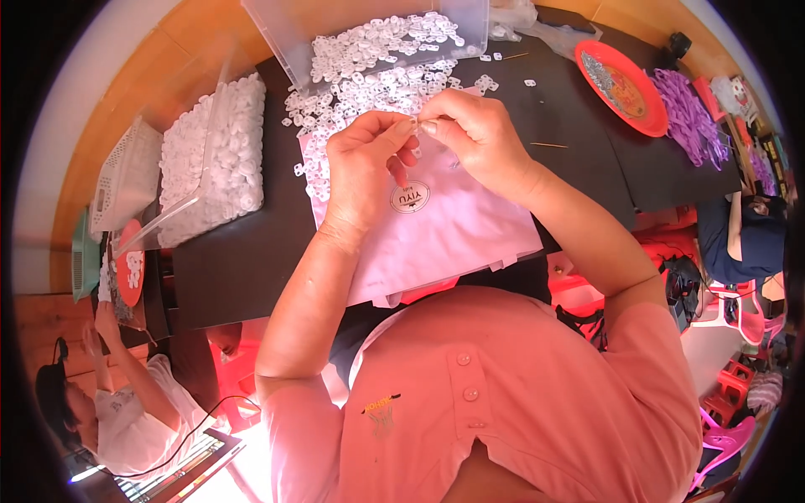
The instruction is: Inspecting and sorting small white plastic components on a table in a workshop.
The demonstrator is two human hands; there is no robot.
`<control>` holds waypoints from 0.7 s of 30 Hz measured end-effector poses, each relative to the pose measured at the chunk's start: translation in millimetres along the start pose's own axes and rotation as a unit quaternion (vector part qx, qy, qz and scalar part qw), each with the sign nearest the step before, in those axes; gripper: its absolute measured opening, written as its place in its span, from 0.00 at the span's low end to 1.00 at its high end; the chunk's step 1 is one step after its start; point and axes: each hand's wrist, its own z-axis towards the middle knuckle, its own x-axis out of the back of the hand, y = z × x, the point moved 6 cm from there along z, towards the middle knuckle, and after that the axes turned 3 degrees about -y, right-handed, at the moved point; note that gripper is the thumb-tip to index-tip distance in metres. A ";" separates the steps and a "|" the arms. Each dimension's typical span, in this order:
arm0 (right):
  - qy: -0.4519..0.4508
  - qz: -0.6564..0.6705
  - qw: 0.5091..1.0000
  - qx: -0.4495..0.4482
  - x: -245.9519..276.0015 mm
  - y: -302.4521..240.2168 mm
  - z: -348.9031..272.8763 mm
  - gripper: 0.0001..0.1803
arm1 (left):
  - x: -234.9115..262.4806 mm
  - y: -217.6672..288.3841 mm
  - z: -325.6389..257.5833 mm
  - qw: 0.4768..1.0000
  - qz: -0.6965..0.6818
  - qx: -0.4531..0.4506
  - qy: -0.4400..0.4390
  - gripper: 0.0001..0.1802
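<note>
Over a pink cloth point(457, 239), left hand point(360, 163) and right hand point(485, 141) meet, fingertips pinched on a tiny piece point(416, 126) right between them. Looks whitish, too small to make out. Clear tub point(202, 189) on the left's stuffed with white bits point(239, 126); far clear bin point(287, 42) has little white pieces point(373, 46).

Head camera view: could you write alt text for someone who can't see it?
A person's left hand and right hand meet above a pink cloth, pinching something too small to identify. Small white pieces lie in and before a clear bin; a red plate and purple strips lie to the right.
</note>
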 end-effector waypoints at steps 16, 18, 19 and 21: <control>-0.480 0.491 0.702 0.190 -40.0 -215.7 -35.7 0.16 | 12.8 -6.8 16.3 0.996 -0.072 -0.055 0.007 0.07; -0.495 0.472 0.714 0.150 -23.4 -215.6 -46.5 0.15 | 23.1 1.9 7.4 0.996 -0.047 -0.067 0.042 0.08; -0.502 0.464 0.718 0.135 -17.8 -217.6 -49.6 0.15 | 32.5 5.4 6.8 0.993 -0.080 -0.067 0.047 0.07; -0.518 0.453 0.717 0.109 -11.4 -220.8 -54.4 0.15 | 32.9 0.9 8.0 0.993 -0.097 -0.064 0.037 0.07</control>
